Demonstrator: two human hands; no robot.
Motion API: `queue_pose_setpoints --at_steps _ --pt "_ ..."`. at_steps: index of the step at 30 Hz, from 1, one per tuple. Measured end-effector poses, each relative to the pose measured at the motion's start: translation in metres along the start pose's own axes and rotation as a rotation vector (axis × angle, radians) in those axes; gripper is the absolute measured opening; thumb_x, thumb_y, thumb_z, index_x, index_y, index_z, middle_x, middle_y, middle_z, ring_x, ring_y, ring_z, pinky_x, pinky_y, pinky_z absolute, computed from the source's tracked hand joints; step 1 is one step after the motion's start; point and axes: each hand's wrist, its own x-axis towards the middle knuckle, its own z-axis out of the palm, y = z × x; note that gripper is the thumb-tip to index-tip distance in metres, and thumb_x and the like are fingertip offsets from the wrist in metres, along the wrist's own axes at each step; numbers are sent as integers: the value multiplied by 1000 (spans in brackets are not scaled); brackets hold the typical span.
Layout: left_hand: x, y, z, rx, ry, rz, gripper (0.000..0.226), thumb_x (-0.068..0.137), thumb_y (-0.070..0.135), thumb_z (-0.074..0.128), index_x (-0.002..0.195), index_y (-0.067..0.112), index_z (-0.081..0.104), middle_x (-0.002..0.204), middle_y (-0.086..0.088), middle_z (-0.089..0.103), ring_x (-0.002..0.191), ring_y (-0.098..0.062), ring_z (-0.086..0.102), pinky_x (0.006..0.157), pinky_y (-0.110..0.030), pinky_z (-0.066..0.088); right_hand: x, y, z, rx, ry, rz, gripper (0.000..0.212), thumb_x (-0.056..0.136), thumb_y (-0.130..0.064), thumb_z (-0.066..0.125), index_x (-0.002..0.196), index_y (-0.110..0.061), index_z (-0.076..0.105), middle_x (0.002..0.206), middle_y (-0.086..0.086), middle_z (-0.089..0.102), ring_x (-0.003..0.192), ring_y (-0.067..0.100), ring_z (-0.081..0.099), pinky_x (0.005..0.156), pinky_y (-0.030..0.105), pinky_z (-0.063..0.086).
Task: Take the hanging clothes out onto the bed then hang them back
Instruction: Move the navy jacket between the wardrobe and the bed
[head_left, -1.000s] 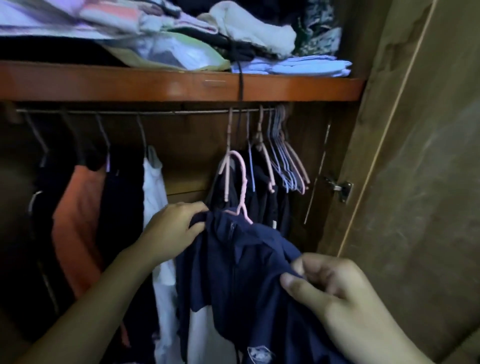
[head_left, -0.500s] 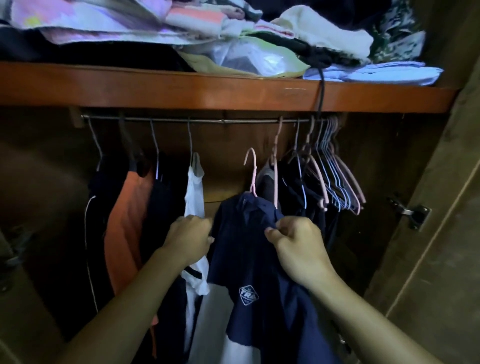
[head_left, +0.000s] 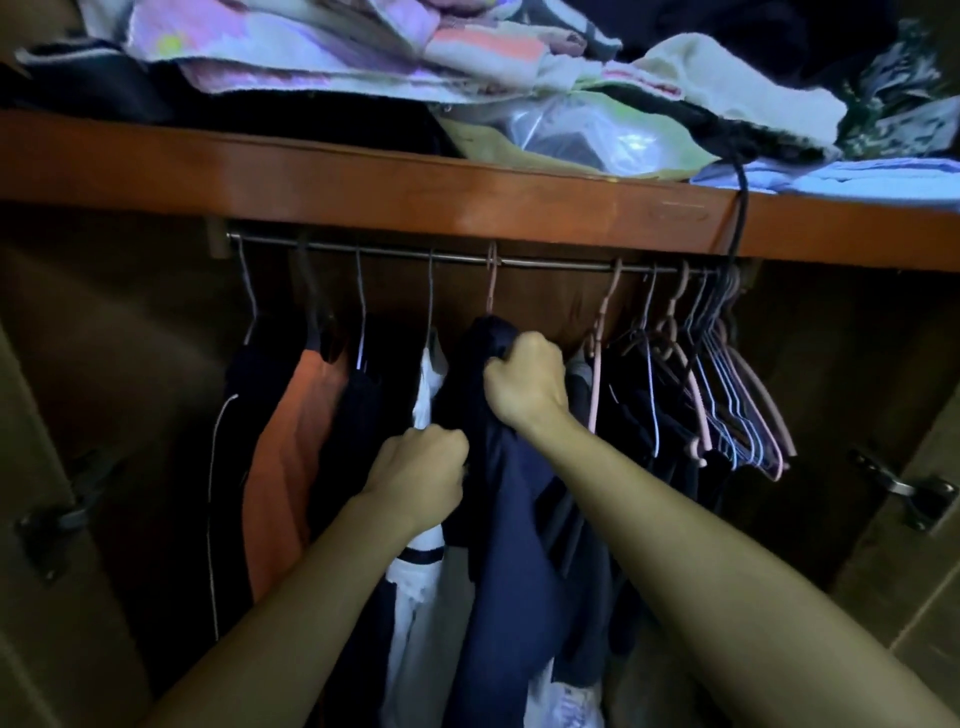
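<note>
The right hand (head_left: 524, 384) was closed on the shoulder of the navy shirt (head_left: 511, 545) near the middle of the frame, fingers bunched into the cloth just under the hanger's neck, while the left hand (head_left: 418, 475) was fisted lower and to the left, seemingly on the same shirt's near edge, though the white garment (head_left: 426, 395) pressed right against it made that hard to tell. The shirt hung from a pink hanger (head_left: 491, 283) whose hook sat over the metal rail (head_left: 415, 254) — so the step in hand looked like the hanging-back half of the task, with this piece just seated. To its left hung the white garment, a dark one, an orange garment (head_left: 291, 467) and another dark piece; to the right, toward the upper right, a cluster of empty hangers (head_left: 727, 374) crowded the rail's end. Above, the wooden shelf (head_left: 363, 182) carried folded clothes. The next move probably called for letting go gently, checking that the hook was fully over the rail, and smoothing the shirt straight — then fetching the next piece.
</note>
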Motion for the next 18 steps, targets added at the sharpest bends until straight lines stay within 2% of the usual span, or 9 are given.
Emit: queue_pose_setpoints --at_steps 8,12,16,18 --pt "-9 -11 1 -49 -3 -55 19 98 31 49 89 14 48 97 -10 61 93 -36 60 68 -35 37 17 3 -13 -36 17 -55 18 88 -11 56 74 0 58 98 31 67 96 47 62 71 39 45" --pt "-11 -6 -1 -60 29 -52 20 98 32 49 93 13 55 91 -7 63 88 -32 62 65 -32 36 26 6 -4 -48 -73 -10 19 89 -10 54 92 6 63 108 30 66 103 46 62 78 39 50" --pt "-12 -2 -6 -74 51 -55 22 97 35 51 106 16 60 96 -6 67 92 -32 64 68 -33 41 17 18 10 -51 -144 60 25 89 -11 54 104 7 62 117 31 63 110 47 59 86 41 51" --pt "-14 1 -8 -68 44 -70 22 97 35 51 105 16 59 97 -7 67 94 -33 63 68 -33 39 14 23 13 -63 -163 75 27 90 -12 53 108 6 62 119 30 62 112 47 59 87 42 51"
